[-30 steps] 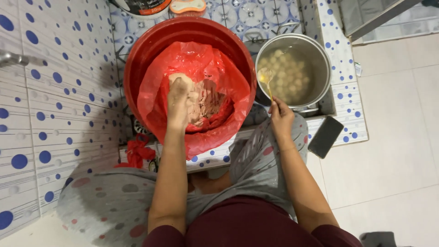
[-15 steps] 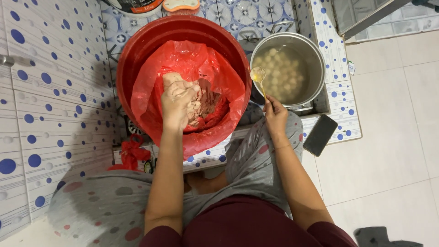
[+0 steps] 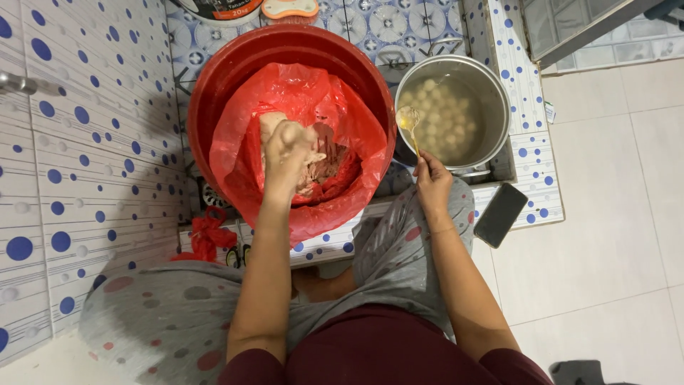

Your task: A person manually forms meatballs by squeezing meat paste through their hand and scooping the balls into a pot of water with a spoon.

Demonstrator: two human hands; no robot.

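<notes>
Here, floor (image 3: 605,235): pale tiles | walls (image 3: 85,142): blue-dotted tiles | left hand (image 3: 288,153) grip: paste (image 3: 328,167) | right hand (image 3: 431,182) grip: spoon (image 3: 409,121)

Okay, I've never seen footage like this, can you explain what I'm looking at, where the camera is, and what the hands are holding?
There is no machine here: a person works with bare hands, and the one camera sits on their head, looking straight down, so you see their arms and lap from above. The left hand is closed on a lump of pale minced paste inside a red plastic bag that lines a big red basin. The right hand holds a spoon over a metal pot of cloudy water with pale balls in it. A dark phone lies on the tiled ledge beside the pot.
</notes>
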